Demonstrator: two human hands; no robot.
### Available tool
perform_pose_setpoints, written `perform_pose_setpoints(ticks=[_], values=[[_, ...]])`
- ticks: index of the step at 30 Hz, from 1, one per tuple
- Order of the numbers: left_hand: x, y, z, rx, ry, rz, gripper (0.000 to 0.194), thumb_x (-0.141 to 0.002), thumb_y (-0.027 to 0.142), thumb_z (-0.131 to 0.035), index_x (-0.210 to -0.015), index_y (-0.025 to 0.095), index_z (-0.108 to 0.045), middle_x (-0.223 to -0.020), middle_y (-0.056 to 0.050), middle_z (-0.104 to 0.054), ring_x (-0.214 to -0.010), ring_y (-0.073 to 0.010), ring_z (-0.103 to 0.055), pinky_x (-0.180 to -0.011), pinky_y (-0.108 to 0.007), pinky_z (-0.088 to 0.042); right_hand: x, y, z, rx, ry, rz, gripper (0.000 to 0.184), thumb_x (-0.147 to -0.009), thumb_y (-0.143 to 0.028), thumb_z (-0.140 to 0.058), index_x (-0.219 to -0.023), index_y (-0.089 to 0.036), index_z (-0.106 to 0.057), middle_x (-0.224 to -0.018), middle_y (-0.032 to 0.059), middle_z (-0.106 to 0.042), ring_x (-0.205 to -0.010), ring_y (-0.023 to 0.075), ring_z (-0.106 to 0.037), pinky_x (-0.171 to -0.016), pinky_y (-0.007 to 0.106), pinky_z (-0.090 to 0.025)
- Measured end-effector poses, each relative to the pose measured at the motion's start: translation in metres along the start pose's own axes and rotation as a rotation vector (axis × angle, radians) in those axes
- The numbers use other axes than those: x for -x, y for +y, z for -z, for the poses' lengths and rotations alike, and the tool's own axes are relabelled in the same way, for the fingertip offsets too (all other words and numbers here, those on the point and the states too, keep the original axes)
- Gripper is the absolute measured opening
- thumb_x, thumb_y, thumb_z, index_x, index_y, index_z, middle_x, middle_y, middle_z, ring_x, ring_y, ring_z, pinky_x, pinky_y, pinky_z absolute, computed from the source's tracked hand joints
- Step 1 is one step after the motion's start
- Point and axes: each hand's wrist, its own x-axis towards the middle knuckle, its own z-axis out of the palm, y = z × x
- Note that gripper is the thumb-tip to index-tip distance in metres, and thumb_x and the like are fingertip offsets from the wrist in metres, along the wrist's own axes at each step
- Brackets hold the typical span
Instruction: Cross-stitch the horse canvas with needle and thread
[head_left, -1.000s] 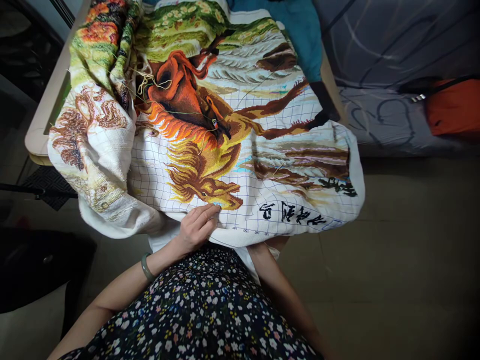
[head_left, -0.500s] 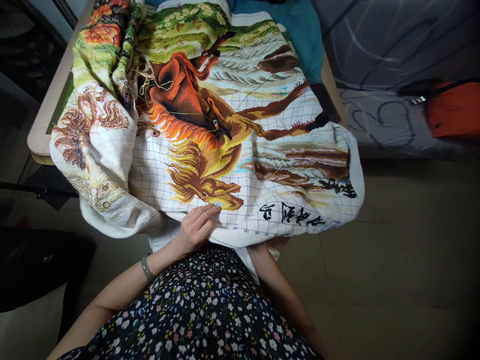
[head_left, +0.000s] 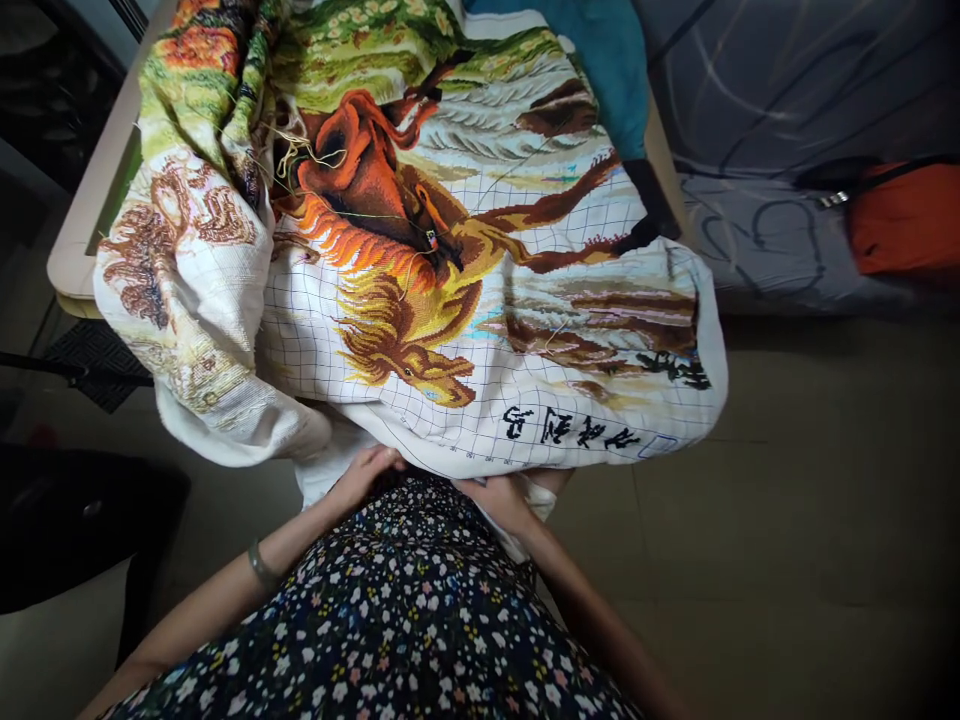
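Observation:
A large cross-stitch cloth (head_left: pixel 420 300) with a brown and golden horse, a blue grid and black characters drapes from the table toward my lap. My left hand (head_left: pixel 369 474), a bangle (head_left: pixel 262 566) on its wrist, lies at the cloth's front edge with its fingers bent together; what they hold, if anything, is hidden. My right hand (head_left: pixel 504 500) is just under the same edge, to the right, its visible fingers drawn together and the rest covered by cloth. Loose yellow-green threads (head_left: pixel 311 155) lie over the stitched horse.
The table's (head_left: pixel 73 255) pale edge shows at the left, under a bunched, rolled part of the cloth. A teal fabric (head_left: pixel 615 75) lies behind. At the right are a grey patterned sofa (head_left: pixel 750 235) and an orange bag (head_left: pixel 904 220). Tiled floor (head_left: pixel 750 520) surrounds my legs.
My left hand has come off the horse's head and down to the cloth's front edge. The right hand has drawn back partly from beneath the cloth, showing more of itself.

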Motion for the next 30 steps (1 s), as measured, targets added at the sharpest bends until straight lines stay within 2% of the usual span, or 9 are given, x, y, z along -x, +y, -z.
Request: perform_pose_setpoints(ticks=[2, 5, 7, 9, 11, 12, 18, 24, 30], values=[[-0.018, 0.006, -0.011, 0.452, -0.033, 0.145, 0.061, -0.067, 0.073, -0.07, -0.094, 0.018, -0.072, -0.096, -0.011, -0.073, -0.098, -0.029, -0.065, -0.092, -0.044, -0.048, 0.007, -0.011, 0.009, 0.039, -0.126, -0.055, 0.037, -0.084, -0.041, -0.069, -0.114, -0.019, -0.069, -0.104, 0.0111, -0.073, -0.102, 0.0292, -0.068, -0.087, 0.045, -0.058], [-0.046, 0.026, -0.034, 0.832, 0.172, 0.061, 0.049, -0.055, 0.043, -0.089, -0.094, 0.019, -0.071, -0.094, -0.005, -0.075, -0.098, -0.0242, -0.067, -0.099, -0.039, -0.048, 0.014, -0.046, 0.038, 0.063, -0.428, 0.013, 0.037, -0.085, -0.032, -0.067, -0.12, -0.02, -0.067, -0.101, 0.0086, -0.074, -0.088, 0.0226, -0.07, -0.082, 0.037, -0.058], [-0.06, 0.041, -0.049, 0.954, 0.232, 0.032, 0.041, -0.056, 0.027, -0.087, -0.093, 0.017, -0.071, -0.09, -0.004, -0.076, -0.094, -0.0222, -0.068, -0.101, -0.037, -0.047, 0.012, -0.072, 0.064, -0.032, -0.478, 0.167, 0.029, -0.092, -0.028, -0.061, -0.12, -0.024, -0.067, -0.095, 0.0033, -0.075, -0.075, 0.0164, -0.069, -0.074, 0.03, -0.057], [-0.066, 0.053, -0.06, 0.993, 0.222, 0.053, 0.039, -0.059, 0.017, -0.082, -0.096, 0.016, -0.071, -0.085, -0.003, -0.076, -0.089, -0.0218, -0.07, -0.103, -0.038, -0.047, 0.002, -0.087, 0.086, -0.12, -0.2, 0.309, 0.02, -0.095, -0.028, -0.057, -0.109, -0.025, -0.07, -0.09, 0.0024, -0.075, -0.078, 0.0164, -0.07, -0.071, 0.027, -0.056], [-0.067, 0.061, -0.065, 0.981, 0.222, 0.065, 0.046, -0.057, 0.009, -0.077, -0.102, 0.015, -0.071, -0.085, -0.004, -0.077, -0.09, -0.023, -0.07, -0.104, -0.04, -0.047, -0.013, -0.084, 0.099, 0.01, 0.203, 0.339, 0.018, -0.095, -0.027, -0.057, -0.108, -0.023, -0.069, -0.097, 0.0056, -0.074, -0.088, 0.019, -0.07, -0.075, 0.03, -0.055], [-0.066, 0.064, -0.065, 0.97, 0.251, 0.058, 0.05, -0.056, 0.006, -0.075, -0.105, 0.014, -0.071, -0.086, -0.004, -0.077, -0.091, -0.0236, -0.071, -0.104, -0.04, -0.047, -0.02, -0.076, 0.101, 0.124, 0.304, 0.329, 0.018, -0.093, -0.028, -0.059, -0.106, -0.022, -0.069, -0.099, 0.0073, -0.074, -0.093, 0.0213, -0.069, -0.08, 0.033, -0.054], [-0.053, 0.067, -0.064, 0.934, 0.427, -0.038, 0.057, -0.057, 0.008, -0.079, -0.113, 0.017, -0.069, -0.096, -0.004, -0.078, -0.099, -0.0237, -0.07, -0.105, -0.039, -0.047, -0.034, -0.023, 0.074, 0.559, 0.22, 0.08, 0.027, -0.093, -0.032, -0.052, -0.074, -0.02, -0.066, -0.077, 0.0079, -0.07, -0.074, 0.0233, -0.064, -0.064, 0.034, -0.047], [-0.046, 0.065, -0.071, 0.955, 0.361, 0.024, 0.058, -0.056, 0.012, -0.083, -0.112, 0.016, -0.07, -0.098, -0.005, -0.078, -0.097, -0.0234, -0.07, -0.104, -0.04, -0.048, -0.047, -0.062, 0.051, 0.137, 0.278, 0.226, 0.015, -0.094, -0.027, -0.057, -0.086, -0.02, -0.068, -0.075, 0.0021, -0.071, -0.063, 0.0155, -0.062, -0.062, 0.027, -0.049], [-0.046, 0.071, -0.069, 0.931, 0.257, 0.048, 0.047, -0.056, 0.013, -0.081, -0.102, 0.013, -0.071, -0.084, -0.004, -0.076, -0.092, -0.0242, -0.07, -0.099, -0.04, -0.05, -0.073, -0.085, 0.024, 0.028, 0.236, 0.322, 0.016, -0.094, -0.023, -0.056, -0.093, -0.021, -0.072, -0.086, 0.006, -0.074, -0.076, 0.0183, -0.068, -0.07, 0.031, -0.054]])
